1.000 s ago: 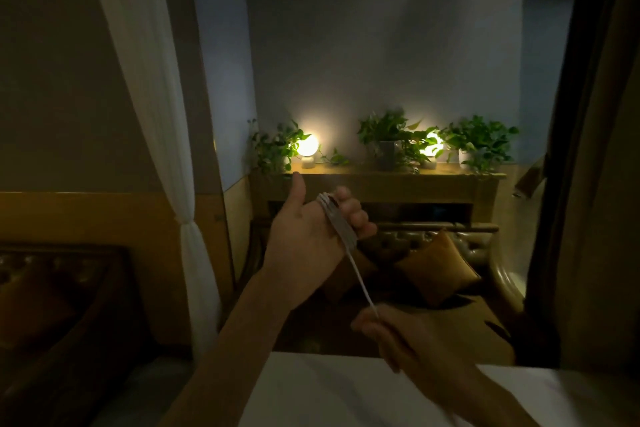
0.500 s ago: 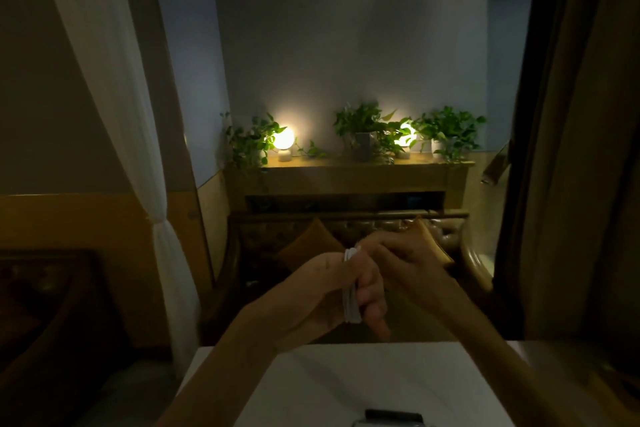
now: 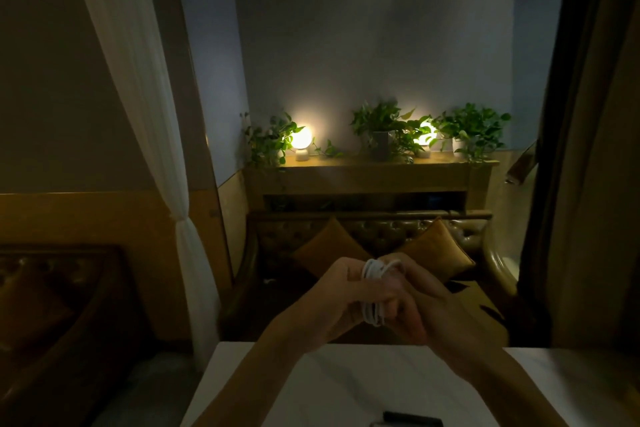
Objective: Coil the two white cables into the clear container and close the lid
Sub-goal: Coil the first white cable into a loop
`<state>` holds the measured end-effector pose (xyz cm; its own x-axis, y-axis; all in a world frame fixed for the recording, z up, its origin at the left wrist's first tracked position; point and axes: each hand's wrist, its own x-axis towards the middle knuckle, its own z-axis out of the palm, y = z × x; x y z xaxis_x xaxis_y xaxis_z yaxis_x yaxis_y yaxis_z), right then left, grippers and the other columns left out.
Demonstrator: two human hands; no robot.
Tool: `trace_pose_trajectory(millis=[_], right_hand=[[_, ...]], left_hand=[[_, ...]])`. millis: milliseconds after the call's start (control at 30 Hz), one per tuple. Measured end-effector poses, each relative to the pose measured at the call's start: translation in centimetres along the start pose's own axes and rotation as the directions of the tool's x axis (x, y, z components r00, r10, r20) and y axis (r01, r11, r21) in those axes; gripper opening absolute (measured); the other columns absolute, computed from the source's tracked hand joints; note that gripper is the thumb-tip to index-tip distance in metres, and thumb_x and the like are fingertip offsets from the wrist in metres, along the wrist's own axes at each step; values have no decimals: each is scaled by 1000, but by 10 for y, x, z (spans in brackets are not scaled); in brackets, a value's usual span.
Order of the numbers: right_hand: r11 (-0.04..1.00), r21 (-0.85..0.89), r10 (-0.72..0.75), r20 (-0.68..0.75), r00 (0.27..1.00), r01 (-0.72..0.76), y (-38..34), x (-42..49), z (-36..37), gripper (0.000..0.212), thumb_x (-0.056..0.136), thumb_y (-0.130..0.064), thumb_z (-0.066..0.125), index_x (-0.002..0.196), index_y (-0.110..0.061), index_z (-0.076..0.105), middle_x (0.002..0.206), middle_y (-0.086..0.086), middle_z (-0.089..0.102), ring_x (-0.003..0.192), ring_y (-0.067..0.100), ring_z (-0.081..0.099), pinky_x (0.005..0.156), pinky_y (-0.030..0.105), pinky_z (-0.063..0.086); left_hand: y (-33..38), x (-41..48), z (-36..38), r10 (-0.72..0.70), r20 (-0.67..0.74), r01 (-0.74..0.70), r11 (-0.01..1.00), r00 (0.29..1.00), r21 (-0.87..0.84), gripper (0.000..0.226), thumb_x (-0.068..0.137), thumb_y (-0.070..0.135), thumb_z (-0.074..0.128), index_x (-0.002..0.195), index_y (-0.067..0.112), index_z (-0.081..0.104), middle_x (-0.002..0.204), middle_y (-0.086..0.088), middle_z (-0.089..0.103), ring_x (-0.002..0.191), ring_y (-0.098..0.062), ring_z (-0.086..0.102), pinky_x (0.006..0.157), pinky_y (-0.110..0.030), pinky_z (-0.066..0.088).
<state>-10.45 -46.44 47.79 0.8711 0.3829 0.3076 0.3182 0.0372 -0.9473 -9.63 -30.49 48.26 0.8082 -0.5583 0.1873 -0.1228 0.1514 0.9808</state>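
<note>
A thin white cable wound into a tight bundle of loops [image 3: 373,291] is held in the air above the far edge of the pale, smooth-topped counter [image 3: 346,388], clear of its surface. The left hand [image 3: 341,302] is closed around the bundle, with its grip wrapped over the loops. The right hand [image 3: 427,305] is pressed against the same bundle from the other side, its fingertips [image 3: 398,269] pinching the upper strands (the light is dim). At the near edge of the counter, part of a dark flat object [image 3: 410,419] is seen; what it is cannot be told.
</note>
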Motion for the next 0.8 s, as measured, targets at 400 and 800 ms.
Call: trace_pose_trajectory(millis=[400,800], right_hand=[[963,-99,-259,-65,964,252,8,-8,6,19,82,-46,42,93,-38,55,87,-12,64,74,8,64,63,22,56],[961,-68,-276,-276,920,268,10,-2,31,20,101,-23,36,99,-11,52,77,-20,63,69,-7,61,60,8,50]], left_hand=[[17,-9,26,308,-136,-223,872,942,436,22,82,10,63,62,19,68,55,12,68,54,0,64,65,-19,56],[10,-10,49,549,-439,-242,777,711,581,46,79,59,50,70,16,61,67,-2,61,59,-4,60,56,-9,47]])
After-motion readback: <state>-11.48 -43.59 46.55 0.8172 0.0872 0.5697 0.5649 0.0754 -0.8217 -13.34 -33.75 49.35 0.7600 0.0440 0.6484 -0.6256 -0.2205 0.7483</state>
